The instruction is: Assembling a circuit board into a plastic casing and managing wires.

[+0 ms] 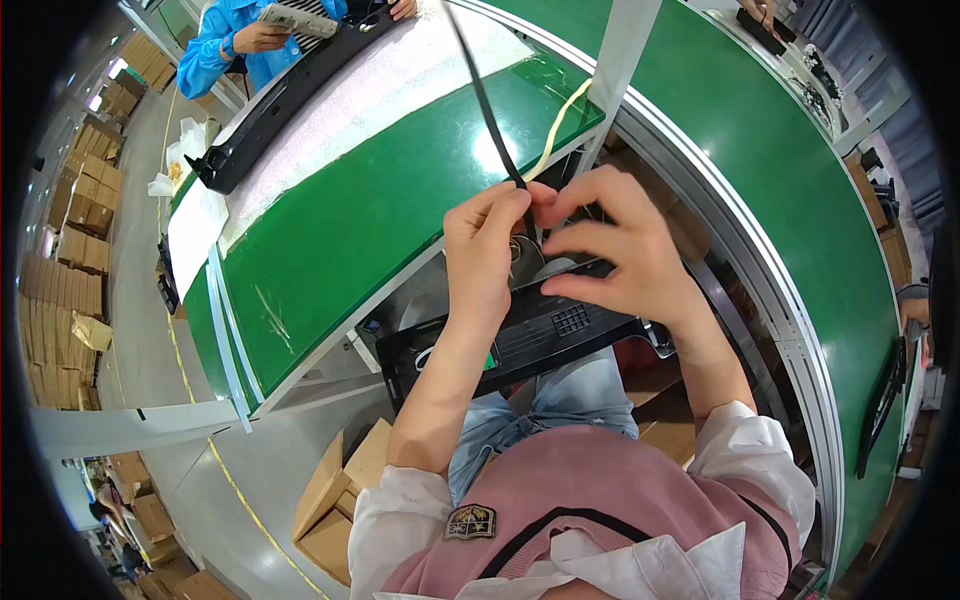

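Observation:
My left hand (478,250) is closed, its thumb and finger pinching a long black cable (487,105) that runs up past the top of the view. Just to the right, my right hand (635,245) has its fingers curled but apart beside the pinched stretch, with nothing visibly gripped. Below both hands a long black plastic housing (535,335) lies across my lap, with a small grid of slots and a bit of green board (491,358) showing. My left forearm hides part of the housing. A yellowish cord (560,125) hangs over the bench corner behind my hands.
A green bench (350,240) stands ahead, partly under a pale sheet (400,75) bearing a long black casing (290,105). A co-worker in blue (215,55) is behind it. A green conveyor (720,110) curves along the right; an opened carton (335,500) is at lower left.

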A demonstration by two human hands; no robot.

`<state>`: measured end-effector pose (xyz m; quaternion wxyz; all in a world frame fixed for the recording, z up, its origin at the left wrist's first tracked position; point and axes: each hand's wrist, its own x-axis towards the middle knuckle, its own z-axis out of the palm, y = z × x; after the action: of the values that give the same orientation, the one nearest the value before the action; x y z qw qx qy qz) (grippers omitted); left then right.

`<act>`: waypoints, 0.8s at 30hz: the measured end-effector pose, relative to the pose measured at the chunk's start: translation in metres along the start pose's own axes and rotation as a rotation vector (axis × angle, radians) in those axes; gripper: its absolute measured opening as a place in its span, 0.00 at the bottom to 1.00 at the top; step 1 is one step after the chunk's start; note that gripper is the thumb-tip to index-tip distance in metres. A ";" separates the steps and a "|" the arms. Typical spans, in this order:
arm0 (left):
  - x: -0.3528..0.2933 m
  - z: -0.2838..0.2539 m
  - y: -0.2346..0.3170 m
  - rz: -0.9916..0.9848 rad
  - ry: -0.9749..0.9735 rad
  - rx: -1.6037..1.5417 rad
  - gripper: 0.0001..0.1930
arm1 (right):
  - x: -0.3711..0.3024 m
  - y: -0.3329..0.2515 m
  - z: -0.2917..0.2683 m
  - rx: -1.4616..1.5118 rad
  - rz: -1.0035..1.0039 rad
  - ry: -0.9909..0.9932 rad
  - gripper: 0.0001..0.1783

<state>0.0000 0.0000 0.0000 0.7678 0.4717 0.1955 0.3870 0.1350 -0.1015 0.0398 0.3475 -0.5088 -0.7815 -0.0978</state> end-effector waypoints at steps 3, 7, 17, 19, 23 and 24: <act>-0.002 -0.004 -0.003 0.119 0.015 0.224 0.11 | 0.011 -0.006 0.005 0.306 0.479 0.294 0.10; -0.007 0.005 -0.003 0.242 -0.012 0.391 0.12 | 0.028 0.005 0.022 0.500 0.622 0.262 0.10; -0.009 -0.026 -0.019 -0.160 0.042 -0.086 0.14 | 0.011 -0.014 0.017 -0.153 -0.065 0.731 0.08; -0.003 -0.051 -0.037 -0.191 -0.052 -0.092 0.16 | 0.014 -0.006 0.007 -0.246 -0.076 0.797 0.09; -0.021 -0.019 -0.013 -0.068 -0.038 -0.387 0.24 | 0.009 0.022 0.019 0.024 0.640 0.464 0.10; -0.024 -0.019 -0.011 -0.068 -0.037 -0.390 0.24 | -0.002 0.027 0.028 0.052 0.655 0.408 0.10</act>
<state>-0.0227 -0.0106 -0.0203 0.8608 0.3142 0.1186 0.3825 0.1458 -0.0760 0.0124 0.5214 -0.6925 -0.4948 -0.0613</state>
